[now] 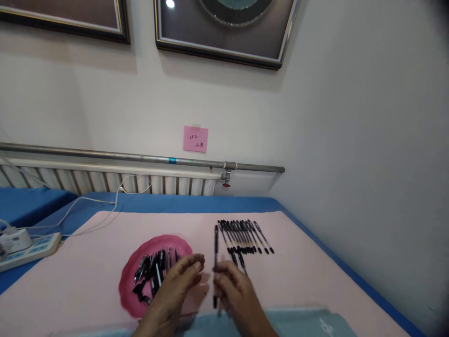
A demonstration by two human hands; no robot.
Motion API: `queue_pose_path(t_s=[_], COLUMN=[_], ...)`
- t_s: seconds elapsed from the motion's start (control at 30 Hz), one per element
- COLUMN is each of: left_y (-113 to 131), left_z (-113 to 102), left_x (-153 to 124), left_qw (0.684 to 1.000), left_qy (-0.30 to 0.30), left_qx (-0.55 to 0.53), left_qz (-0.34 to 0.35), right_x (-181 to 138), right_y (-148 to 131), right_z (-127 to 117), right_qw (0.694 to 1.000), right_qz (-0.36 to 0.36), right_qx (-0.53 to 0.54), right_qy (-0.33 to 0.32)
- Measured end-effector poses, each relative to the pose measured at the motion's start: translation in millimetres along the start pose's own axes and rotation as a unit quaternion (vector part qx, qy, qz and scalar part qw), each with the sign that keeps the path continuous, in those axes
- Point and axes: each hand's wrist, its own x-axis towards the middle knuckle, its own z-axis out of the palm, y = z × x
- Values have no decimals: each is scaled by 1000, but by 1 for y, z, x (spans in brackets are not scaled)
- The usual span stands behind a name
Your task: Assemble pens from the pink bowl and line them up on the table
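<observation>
Pen (215, 262) sits upright in my right hand (235, 292), fingers pinched round its lower part, tip end hidden behind the fingers. Left hand (177, 285) is open, fingers loosely spread, holding nothing, hovering just over the 3 o'clock edge of the red dish (126, 285) w/ the loose pen parts (152, 274).

Risks as I judge them: grip is low on the barrel, so the pen could tip or slip out. Row of finished pens (245, 236) lies at 12 to 1 o'clock, near my right hand; a careless knuckle could nudge them and they'd roll out of line on the pink mat (315, 262). Left hand brushing the dish could scatter small bits across the bench, maybe toward the power strip (30, 250) at 9 o'clock.
</observation>
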Motion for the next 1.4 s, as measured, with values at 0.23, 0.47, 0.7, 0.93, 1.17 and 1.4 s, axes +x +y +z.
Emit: queue_pose_path(t_s=[0.23, 0.47, 0.7, 0.93, 1.17, 1.4], left_y=[9, 9, 6, 9, 60, 87], left_z=[-5, -6, -8, -9, -49, -97], left_x=[-2, 1, 3, 5, 0, 2], left_qw=[1000, 1000, 999, 999, 991, 953], left_qy=[2, 12, 6, -3, 93, 227], left_qx=[24, 15, 37, 16, -16, -51], left_qz=[-19, -20, -23, -31, 99, 194], right_x=[-16, -14, -12, -9, -17, -11], right_y=[21, 29, 24, 23, 22, -3], right_z=[-98, -102, -96, -95, -101, -46], right_qw=[918, 876, 864, 870, 890, 917], right_qz=[-16, 3, 10, 3, -36, -62], right_qx=[-327, -464, -488, -477, -409, -367], right_qy=[226, 136, 121, 121, 198, 142])
